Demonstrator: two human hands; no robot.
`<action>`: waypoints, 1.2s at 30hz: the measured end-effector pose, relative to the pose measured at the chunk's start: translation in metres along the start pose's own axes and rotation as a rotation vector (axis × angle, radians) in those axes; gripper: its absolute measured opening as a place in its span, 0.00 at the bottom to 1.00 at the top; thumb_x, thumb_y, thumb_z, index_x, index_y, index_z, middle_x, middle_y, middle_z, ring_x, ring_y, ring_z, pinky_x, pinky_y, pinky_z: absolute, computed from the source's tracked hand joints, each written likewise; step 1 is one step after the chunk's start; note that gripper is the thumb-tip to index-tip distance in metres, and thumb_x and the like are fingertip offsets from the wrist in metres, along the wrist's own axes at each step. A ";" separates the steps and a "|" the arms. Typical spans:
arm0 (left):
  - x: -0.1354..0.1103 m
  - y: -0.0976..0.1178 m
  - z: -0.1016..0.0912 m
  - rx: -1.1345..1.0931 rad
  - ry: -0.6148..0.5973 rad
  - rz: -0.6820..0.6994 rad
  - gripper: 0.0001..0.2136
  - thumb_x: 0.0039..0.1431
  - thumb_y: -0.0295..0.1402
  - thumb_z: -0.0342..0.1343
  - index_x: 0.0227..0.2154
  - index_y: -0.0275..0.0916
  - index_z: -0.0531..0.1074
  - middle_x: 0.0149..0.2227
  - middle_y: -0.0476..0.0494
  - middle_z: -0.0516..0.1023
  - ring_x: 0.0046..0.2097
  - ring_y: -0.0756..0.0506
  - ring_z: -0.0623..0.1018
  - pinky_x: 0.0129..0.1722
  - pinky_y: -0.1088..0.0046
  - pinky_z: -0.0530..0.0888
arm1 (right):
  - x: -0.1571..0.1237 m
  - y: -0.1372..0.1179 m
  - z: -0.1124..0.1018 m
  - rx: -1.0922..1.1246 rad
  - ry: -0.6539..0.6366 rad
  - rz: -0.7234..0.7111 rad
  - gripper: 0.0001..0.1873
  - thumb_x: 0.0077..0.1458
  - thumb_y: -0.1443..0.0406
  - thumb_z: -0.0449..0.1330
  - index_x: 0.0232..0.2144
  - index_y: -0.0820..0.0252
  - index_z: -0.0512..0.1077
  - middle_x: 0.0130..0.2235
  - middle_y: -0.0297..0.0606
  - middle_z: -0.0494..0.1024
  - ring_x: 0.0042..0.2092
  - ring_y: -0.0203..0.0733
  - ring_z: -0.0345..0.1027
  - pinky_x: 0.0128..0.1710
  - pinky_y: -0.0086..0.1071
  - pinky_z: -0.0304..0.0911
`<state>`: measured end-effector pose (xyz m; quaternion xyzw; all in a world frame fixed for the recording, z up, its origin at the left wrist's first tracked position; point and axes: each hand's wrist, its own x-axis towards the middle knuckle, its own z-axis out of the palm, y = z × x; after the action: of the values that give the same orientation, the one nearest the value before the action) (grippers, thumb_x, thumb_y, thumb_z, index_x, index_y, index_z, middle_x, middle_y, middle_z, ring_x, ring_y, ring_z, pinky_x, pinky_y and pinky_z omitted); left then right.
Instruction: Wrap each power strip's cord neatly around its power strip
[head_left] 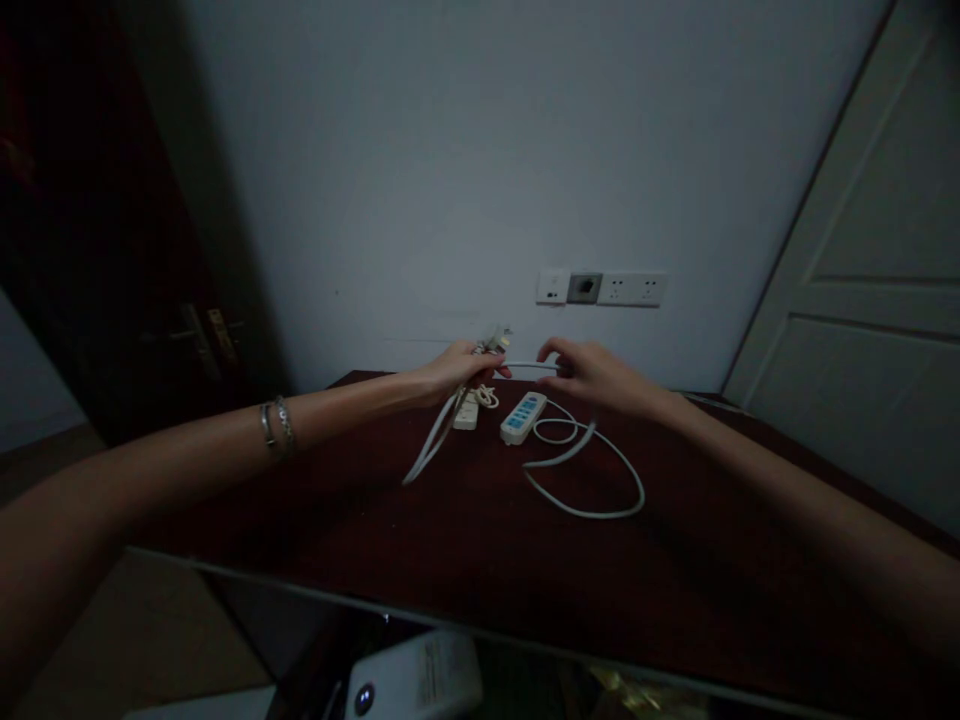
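Note:
A white power cord (429, 455) hangs in a folded loop from my left hand (469, 367), which is closed around it above the table. A pale plug (496, 340) sticks up at the fingers of that hand. Between my two hands a short stretch of the cord runs taut. My right hand (589, 372) pinches the other end of this stretch, and the cord drops below it in a wide curve onto the table. Under my hands lies a white power strip (523, 417) with blue socket faces. Partly hidden behind my left hand is a second white strip (466, 412) with a coiled cord.
The dark red table (450, 560) reaches back to a pale wall with sockets (631, 289). A white door (877, 330) stands at the right and a dark door (112, 250) at the left. Below the table's front edge sits a white device (420, 675).

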<state>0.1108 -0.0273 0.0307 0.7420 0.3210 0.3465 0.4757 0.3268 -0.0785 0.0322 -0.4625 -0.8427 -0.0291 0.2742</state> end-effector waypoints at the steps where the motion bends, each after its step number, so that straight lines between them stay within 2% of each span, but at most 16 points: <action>1: -0.003 0.000 -0.005 0.020 0.011 0.014 0.10 0.55 0.33 0.54 0.24 0.32 0.73 0.16 0.51 0.59 0.19 0.54 0.58 0.20 0.74 0.54 | -0.004 0.002 0.002 0.132 -0.031 0.066 0.13 0.51 0.60 0.57 0.38 0.61 0.66 0.23 0.31 0.66 0.25 0.34 0.59 0.25 0.30 0.54; 3: -0.006 -0.001 -0.014 0.013 0.006 0.024 0.10 0.55 0.34 0.55 0.22 0.33 0.72 0.16 0.51 0.57 0.19 0.55 0.57 0.19 0.74 0.52 | -0.010 0.003 0.009 0.452 -0.066 0.194 0.14 0.50 0.59 0.59 0.36 0.60 0.64 0.24 0.29 0.63 0.25 0.33 0.59 0.24 0.30 0.58; 6: -0.003 -0.004 -0.026 -0.104 -0.004 -0.038 0.13 0.56 0.35 0.54 0.20 0.35 0.68 0.15 0.54 0.52 0.17 0.56 0.54 0.18 0.76 0.49 | -0.019 -0.005 0.025 0.862 -0.079 0.274 0.25 0.46 0.58 0.62 0.44 0.56 0.57 0.28 0.27 0.62 0.26 0.34 0.62 0.23 0.32 0.64; 9: 0.004 -0.001 -0.036 -0.229 0.031 -0.077 0.14 0.59 0.35 0.51 0.19 0.36 0.64 0.15 0.57 0.48 0.15 0.57 0.50 0.16 0.78 0.45 | -0.027 -0.015 0.046 0.973 -0.051 0.292 0.29 0.45 0.57 0.62 0.47 0.55 0.55 0.31 0.29 0.63 0.26 0.34 0.61 0.20 0.31 0.63; 12: 0.005 0.013 -0.046 -0.295 0.061 -0.046 0.13 0.60 0.34 0.50 0.21 0.36 0.63 0.15 0.57 0.47 0.15 0.58 0.49 0.15 0.80 0.44 | -0.036 -0.018 0.063 0.900 -0.002 0.305 0.26 0.46 0.58 0.61 0.46 0.57 0.57 0.31 0.30 0.63 0.25 0.32 0.59 0.20 0.29 0.60; 15: 0.001 0.029 -0.054 -0.310 0.090 -0.029 0.13 0.61 0.34 0.48 0.21 0.36 0.63 0.15 0.57 0.48 0.14 0.58 0.49 0.13 0.80 0.44 | -0.045 -0.017 0.068 0.773 0.040 0.239 0.19 0.51 0.60 0.57 0.45 0.58 0.61 0.31 0.32 0.65 0.29 0.35 0.62 0.28 0.33 0.63; 18: -0.002 0.039 -0.060 -0.309 0.122 -0.033 0.14 0.62 0.33 0.46 0.21 0.36 0.62 0.15 0.56 0.50 0.14 0.57 0.51 0.13 0.81 0.47 | -0.052 -0.015 0.060 0.542 0.144 0.163 0.15 0.55 0.61 0.53 0.45 0.58 0.63 0.33 0.36 0.68 0.34 0.40 0.64 0.37 0.37 0.63; 21: -0.002 0.040 -0.070 -0.290 0.126 -0.059 0.14 0.62 0.33 0.46 0.21 0.37 0.62 0.15 0.54 0.54 0.14 0.56 0.53 0.13 0.81 0.49 | -0.061 -0.015 0.045 0.201 0.275 0.053 0.17 0.59 0.63 0.48 0.50 0.60 0.62 0.39 0.43 0.69 0.38 0.45 0.65 0.40 0.40 0.62; 23: -0.001 0.038 -0.080 -0.250 0.049 -0.112 0.12 0.60 0.32 0.47 0.21 0.37 0.64 0.14 0.53 0.56 0.14 0.56 0.55 0.13 0.80 0.51 | -0.067 -0.013 0.034 -0.058 0.336 0.001 0.21 0.60 0.65 0.44 0.55 0.63 0.59 0.41 0.49 0.68 0.38 0.46 0.65 0.38 0.40 0.62; 25: -0.002 0.036 -0.091 -0.174 -0.087 -0.170 0.10 0.58 0.30 0.49 0.21 0.36 0.66 0.13 0.52 0.57 0.14 0.55 0.56 0.13 0.79 0.54 | -0.074 -0.010 0.023 -0.284 0.354 0.009 0.24 0.60 0.67 0.42 0.57 0.64 0.58 0.42 0.51 0.68 0.34 0.45 0.65 0.31 0.37 0.61; 28: -0.007 0.035 -0.107 -0.004 -0.312 -0.232 0.07 0.55 0.30 0.53 0.24 0.35 0.72 0.13 0.49 0.63 0.16 0.53 0.61 0.14 0.78 0.57 | -0.083 -0.001 0.011 -0.496 0.357 0.038 0.23 0.59 0.67 0.42 0.55 0.62 0.63 0.39 0.50 0.71 0.29 0.43 0.64 0.22 0.32 0.54; 31: -0.014 0.039 -0.113 0.131 -0.451 -0.291 0.05 0.52 0.29 0.56 0.27 0.33 0.75 0.16 0.45 0.68 0.17 0.52 0.65 0.16 0.77 0.59 | -0.087 0.007 0.003 -0.556 0.304 -0.001 0.22 0.58 0.67 0.43 0.50 0.59 0.69 0.36 0.47 0.73 0.27 0.40 0.64 0.21 0.30 0.51; 34: -0.018 0.044 -0.113 0.176 -0.422 -0.333 0.03 0.46 0.24 0.58 0.26 0.33 0.75 0.17 0.44 0.71 0.18 0.49 0.68 0.18 0.75 0.62 | -0.083 0.009 -0.003 -0.449 0.210 -0.003 0.20 0.57 0.65 0.46 0.46 0.58 0.72 0.39 0.47 0.75 0.28 0.41 0.65 0.24 0.32 0.54; 36: -0.018 0.046 -0.112 0.193 -0.367 -0.328 0.04 0.43 0.22 0.59 0.25 0.34 0.75 0.17 0.45 0.71 0.19 0.47 0.70 0.20 0.73 0.64 | -0.077 0.006 -0.006 -0.243 0.079 -0.005 0.18 0.58 0.62 0.46 0.43 0.57 0.73 0.39 0.45 0.75 0.32 0.44 0.67 0.30 0.35 0.59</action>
<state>0.0159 -0.0035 0.1043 0.7725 0.3767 0.0921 0.5029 0.3671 -0.1359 -0.0015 -0.4886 -0.8226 -0.1499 0.2492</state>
